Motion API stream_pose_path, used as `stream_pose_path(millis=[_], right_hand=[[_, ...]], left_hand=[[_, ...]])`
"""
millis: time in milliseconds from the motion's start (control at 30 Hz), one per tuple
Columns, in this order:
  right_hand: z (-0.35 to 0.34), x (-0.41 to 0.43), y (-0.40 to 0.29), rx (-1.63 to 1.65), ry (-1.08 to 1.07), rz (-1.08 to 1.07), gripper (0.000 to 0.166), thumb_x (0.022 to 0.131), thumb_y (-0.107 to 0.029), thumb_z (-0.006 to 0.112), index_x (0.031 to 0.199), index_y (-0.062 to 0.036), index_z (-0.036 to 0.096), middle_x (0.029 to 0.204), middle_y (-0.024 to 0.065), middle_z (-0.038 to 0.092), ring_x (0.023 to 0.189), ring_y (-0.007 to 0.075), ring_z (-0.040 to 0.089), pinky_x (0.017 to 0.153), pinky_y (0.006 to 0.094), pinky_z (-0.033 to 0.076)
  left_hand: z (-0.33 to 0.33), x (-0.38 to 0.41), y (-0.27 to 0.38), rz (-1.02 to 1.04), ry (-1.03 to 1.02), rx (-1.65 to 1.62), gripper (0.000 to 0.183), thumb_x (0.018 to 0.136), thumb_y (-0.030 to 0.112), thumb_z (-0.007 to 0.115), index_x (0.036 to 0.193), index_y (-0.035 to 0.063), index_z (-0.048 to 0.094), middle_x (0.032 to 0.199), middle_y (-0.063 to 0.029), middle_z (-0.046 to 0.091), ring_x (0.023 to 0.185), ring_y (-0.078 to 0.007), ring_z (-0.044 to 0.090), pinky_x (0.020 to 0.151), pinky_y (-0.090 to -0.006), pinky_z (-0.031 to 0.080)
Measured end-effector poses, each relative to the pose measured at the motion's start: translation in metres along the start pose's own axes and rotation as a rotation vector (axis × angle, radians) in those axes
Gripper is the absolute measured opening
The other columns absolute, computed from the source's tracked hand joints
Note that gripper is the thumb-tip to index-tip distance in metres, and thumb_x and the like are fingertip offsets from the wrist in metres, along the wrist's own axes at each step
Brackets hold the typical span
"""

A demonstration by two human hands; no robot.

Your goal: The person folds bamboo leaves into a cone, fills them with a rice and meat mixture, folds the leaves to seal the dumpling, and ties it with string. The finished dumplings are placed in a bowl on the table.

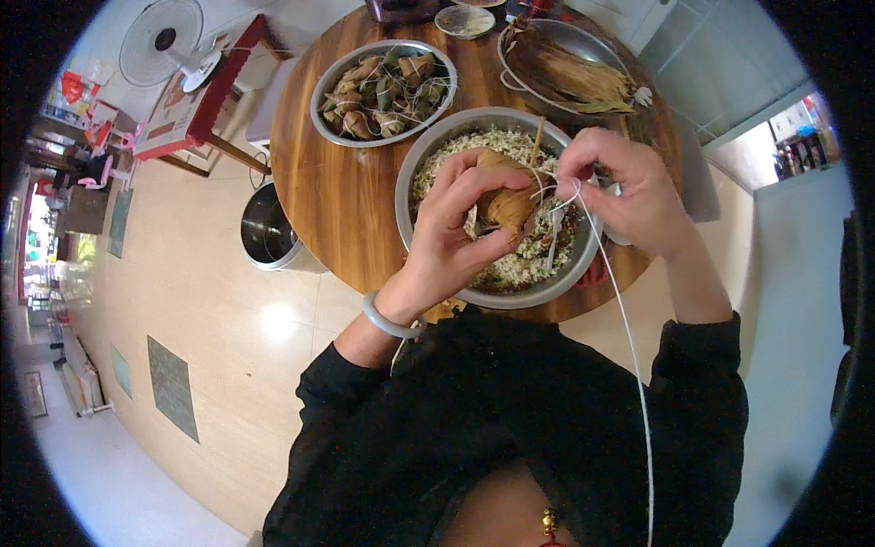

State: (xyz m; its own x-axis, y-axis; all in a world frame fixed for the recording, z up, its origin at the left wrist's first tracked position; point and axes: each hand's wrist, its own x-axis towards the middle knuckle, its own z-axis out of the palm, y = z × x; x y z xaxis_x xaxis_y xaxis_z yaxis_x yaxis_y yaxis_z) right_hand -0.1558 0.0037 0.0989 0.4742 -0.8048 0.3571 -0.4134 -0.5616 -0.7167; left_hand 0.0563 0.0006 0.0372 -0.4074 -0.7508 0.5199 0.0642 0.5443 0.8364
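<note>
My left hand holds a leaf-wrapped rice dumpling over a large metal bowl. Rice filling with green and dark bits fills that bowl, and a stick or handle pokes up from it. White string loops at the right side of the dumpling. My right hand pinches this string between thumb and forefinger, just right of the dumpling; a long end hangs down past my black top. A spoon or similar utensil lies partly in the filling.
On the round wooden table, a metal basin of tied dumplings stands back left. Another metal pan holds long brown leaves at back right. A small dish sits between them. Beside the table is a bucket.
</note>
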Motion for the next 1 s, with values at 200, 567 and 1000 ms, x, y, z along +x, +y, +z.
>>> stream_pose_path(millis=[200, 567, 1000], right_hand=[[-0.020, 0.009, 0.019, -0.010, -0.038, 0.119, 0.012, 0.075, 0.007, 0.057, 0.085, 0.0002, 0.055, 0.085, 0.0035, 0.051, 0.080, 0.0121, 0.050, 0.073, 0.0235, 0.040], [-0.005, 0.028, 0.062, 1.212, -0.283, 0.285, 0.021, 0.084, -0.021, 0.061, 0.084, -0.0080, 0.045, 0.079, 0.0042, 0.052, 0.049, 0.0026, 0.040, 0.044, 0.0146, 0.033], [0.035, 0.029, 0.079, 1.128, -0.226, 0.221, 0.017, 0.090, -0.025, 0.053, 0.088, -0.0105, 0.045, 0.065, -0.0049, 0.042, 0.055, 0.0015, 0.033, 0.044, 0.0150, 0.024]], left_hand=[[0.007, 0.002, -0.002, -0.062, 0.038, -0.136, 0.040, 0.068, 0.002, 0.070, 0.105, 0.0052, 0.055, 0.107, -0.0081, 0.050, 0.100, -0.0195, 0.050, 0.085, -0.0284, 0.043], [0.020, 0.000, -0.007, -0.287, -0.026, -0.517, 0.043, 0.075, 0.000, 0.068, 0.113, 0.0044, 0.048, 0.105, -0.0041, 0.052, 0.099, -0.0111, 0.052, 0.082, -0.0240, 0.045], [0.012, -0.003, -0.013, -0.197, -0.052, -0.349, 0.047, 0.074, 0.004, 0.069, 0.117, 0.0092, 0.048, 0.108, -0.0050, 0.052, 0.109, -0.0163, 0.046, 0.091, -0.0320, 0.040]])
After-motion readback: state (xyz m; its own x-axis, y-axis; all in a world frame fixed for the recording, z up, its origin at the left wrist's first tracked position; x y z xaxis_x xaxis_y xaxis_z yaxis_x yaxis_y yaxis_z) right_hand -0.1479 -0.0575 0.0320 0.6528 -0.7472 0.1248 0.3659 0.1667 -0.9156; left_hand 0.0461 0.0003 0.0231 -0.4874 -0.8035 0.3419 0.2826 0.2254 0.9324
